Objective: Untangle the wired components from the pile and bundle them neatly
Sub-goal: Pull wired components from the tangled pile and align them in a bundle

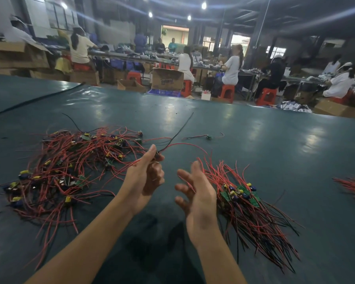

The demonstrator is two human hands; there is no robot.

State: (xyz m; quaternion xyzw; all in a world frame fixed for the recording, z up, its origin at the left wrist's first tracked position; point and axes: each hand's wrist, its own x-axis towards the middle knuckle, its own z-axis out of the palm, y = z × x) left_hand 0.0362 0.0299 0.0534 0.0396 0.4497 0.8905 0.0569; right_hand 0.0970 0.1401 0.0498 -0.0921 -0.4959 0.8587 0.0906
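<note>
Left hand [146,177] has the grip narrow, thumb and fingertips pinching one wired component [178,132], and its black and red leads fan up and away to the right of the pinch. Red strands run from the grip back left toward the pile [70,167], so it may not be free yet. Right hand [197,193] hangs open, fingers spread, just right of the grip. Just beyond that hand lies the bundle [246,203], leads slanting toward the person, so the drop looks rightward. Past the grip, a stray component [208,137] lies alone on the bench [254,124].
</note>
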